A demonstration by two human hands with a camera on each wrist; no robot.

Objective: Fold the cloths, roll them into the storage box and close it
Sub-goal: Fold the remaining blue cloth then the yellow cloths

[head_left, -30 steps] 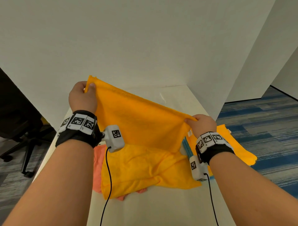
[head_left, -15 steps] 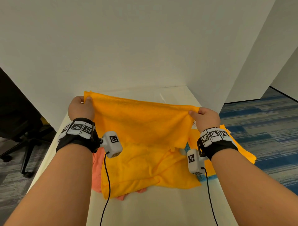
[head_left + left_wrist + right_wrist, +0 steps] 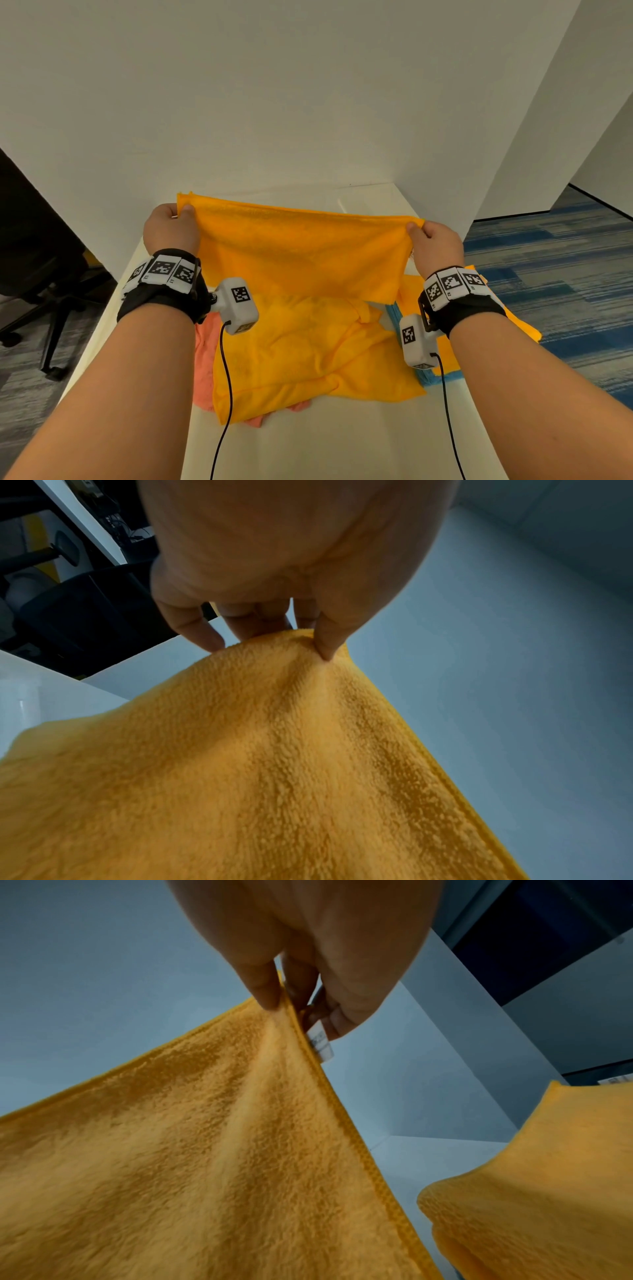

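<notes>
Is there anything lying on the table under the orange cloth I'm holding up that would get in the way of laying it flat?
Yes. Under the held orange terry cloth, a crumpled orange cloth lies over a pink one on the white table.

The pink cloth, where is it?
In the head view, the pink cloth lies on the table's left side, mostly under the crumpled orange cloth.

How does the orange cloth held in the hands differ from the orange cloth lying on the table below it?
The held cloth hangs stretched and smooth between the left hand and right hand, each pinching a top corner; the lower cloth lies crumpled, untouched, on the table, partly over a pink cloth. Both are orange terry.
</notes>
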